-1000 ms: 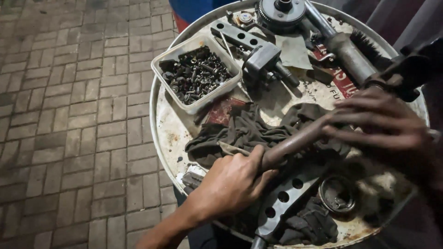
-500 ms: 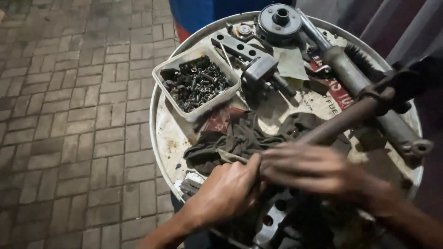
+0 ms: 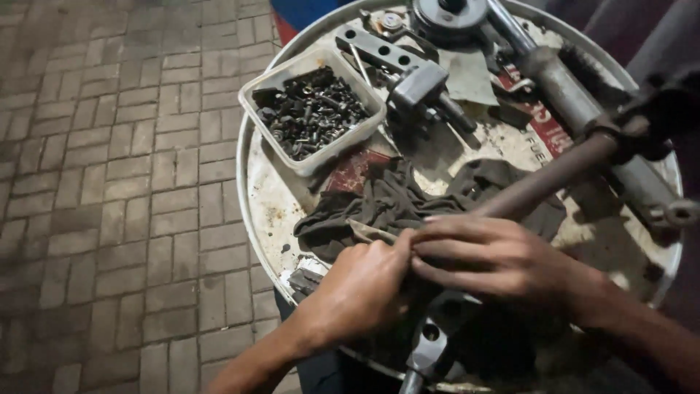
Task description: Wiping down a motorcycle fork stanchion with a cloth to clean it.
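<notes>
My left hand and my right hand meet at the near edge of a round metal drum top. Both close around the lower end of a long brown metal shaft that slants up to the right. My left fingers also pinch a thin pale strip next to the shaft. A dark greasy rag lies crumpled just beyond my hands. Below my hands a grey metal bracket with holes sticks out over the drum's rim.
A white plastic tray full of dark bolts and nuts sits at the drum's far left. A grey metal block with a rod, a flat drilled bar, a round pulley-like part and a thick steel tube lie behind. Brick paving lies left.
My right hand has slid down the shaft from its upper part to its lower end, beside my left hand. The view has moved closer to the drum.
</notes>
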